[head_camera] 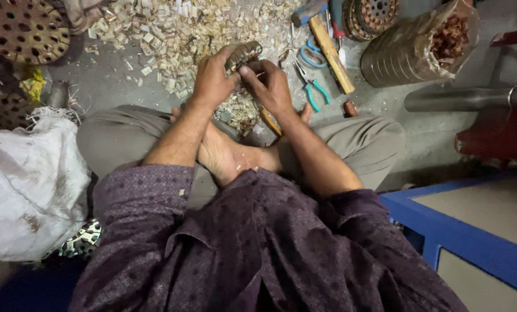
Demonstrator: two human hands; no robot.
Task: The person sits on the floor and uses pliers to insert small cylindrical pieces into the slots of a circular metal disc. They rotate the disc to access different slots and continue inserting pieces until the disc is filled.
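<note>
I sit cross-legged on the floor. My left hand [212, 78] grips a small ribbed metal cylinder [244, 54], a slotted motor part, above my feet. My right hand [270, 86] presses its fingers against the lower side of the same part and holds a wooden-handled tool [268, 120] whose handle sticks out below the palm. The tool's tip is hidden by my fingers. A heap of pale paper-like scraps [177, 34] lies just beyond both hands.
Teal-handled pliers [313, 89] and a wooden-handled hammer [330, 52] lie right of my hands. A clear bag of metal rings [408, 52] lies at upper right, a metal pipe [460, 99] beside it. Perforated discs [24, 29] sit upper left, a white sack [27, 185] at left, a blue frame [460, 237] lower right.
</note>
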